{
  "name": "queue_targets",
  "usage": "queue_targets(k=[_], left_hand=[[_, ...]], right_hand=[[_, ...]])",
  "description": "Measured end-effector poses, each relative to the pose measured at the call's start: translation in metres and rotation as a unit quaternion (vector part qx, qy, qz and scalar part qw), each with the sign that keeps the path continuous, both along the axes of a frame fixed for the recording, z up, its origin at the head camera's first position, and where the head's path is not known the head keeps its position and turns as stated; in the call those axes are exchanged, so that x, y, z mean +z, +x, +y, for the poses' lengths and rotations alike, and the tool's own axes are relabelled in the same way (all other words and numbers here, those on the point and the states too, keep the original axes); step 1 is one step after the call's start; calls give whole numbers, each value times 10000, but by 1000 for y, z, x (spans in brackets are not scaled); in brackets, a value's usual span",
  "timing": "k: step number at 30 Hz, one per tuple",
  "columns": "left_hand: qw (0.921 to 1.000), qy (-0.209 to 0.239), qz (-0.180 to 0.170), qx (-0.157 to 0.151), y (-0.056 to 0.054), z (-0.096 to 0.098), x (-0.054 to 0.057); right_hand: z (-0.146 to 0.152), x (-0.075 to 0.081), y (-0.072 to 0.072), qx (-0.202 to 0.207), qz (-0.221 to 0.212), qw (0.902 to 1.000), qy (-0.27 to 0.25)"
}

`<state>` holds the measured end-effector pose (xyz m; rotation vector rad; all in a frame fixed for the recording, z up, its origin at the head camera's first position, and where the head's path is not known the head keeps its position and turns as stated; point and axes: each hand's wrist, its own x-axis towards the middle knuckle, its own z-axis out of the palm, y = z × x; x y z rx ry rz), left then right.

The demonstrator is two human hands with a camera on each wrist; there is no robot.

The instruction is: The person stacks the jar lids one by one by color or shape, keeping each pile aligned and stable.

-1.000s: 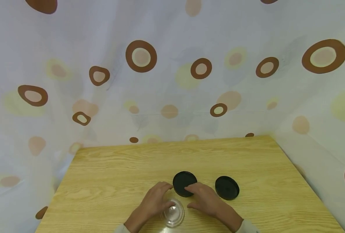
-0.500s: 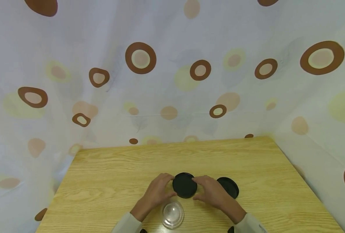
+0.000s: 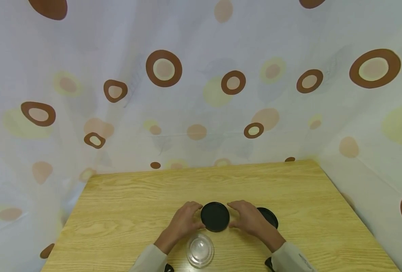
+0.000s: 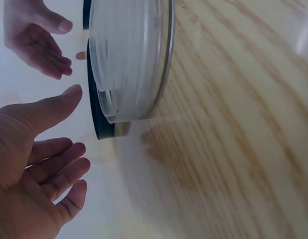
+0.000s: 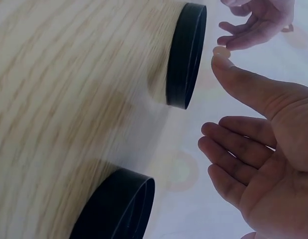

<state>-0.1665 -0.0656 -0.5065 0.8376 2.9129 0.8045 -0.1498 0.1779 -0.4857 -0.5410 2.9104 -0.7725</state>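
Observation:
A shallow round black lid (image 3: 215, 217) lies on the table between my two hands, its dark inside facing up in the head view. My left hand (image 3: 183, 220) hovers at its left side, thumb and fingers spread apart and holding nothing. On the other side, my right hand (image 3: 250, 218) is also empty, its fingertips just off the lid's right edge. A second black lid (image 3: 271, 217) is partly hidden behind the right hand. Closer to me stands a clear round container (image 3: 200, 250); the left wrist view shows its see-through ridged wall (image 4: 131, 59) upright on the wood.
The light wood-grain table (image 3: 146, 189) reaches back to a white curtain (image 3: 194, 113) with brown and yellow spots. This curtain also closes off the left and right sides. Small black pieces (image 3: 168, 268) show beside the sleeves.
Both hands have moved forward from over the clear container and the middle lid. The right hand has drawn off that lid to its right, now covering more of the second lid.

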Motion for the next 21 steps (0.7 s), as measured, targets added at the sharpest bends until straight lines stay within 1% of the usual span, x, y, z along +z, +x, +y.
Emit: queue_targets(k=[4,9,16,19,21], left_hand=[[10000,30,-75,6,-1,0,-3],[9999,111,-69,-59,-3,0,-9],[9999,9,-134,-25,-5,1,-14],[9999,4,-146,-12,-6,2,-16],[9999,-1,-122,-12,-6,3,-17]], right_hand=[[1,-2,-2,5,-101,9999,12],[1,-9,-4,51,-148,9998,102],[-2,-17,-8,404,180,9989,159],[-3,-20,-8,407,149,9989,184],[-4,-21,-8,325,45,9993,196]])
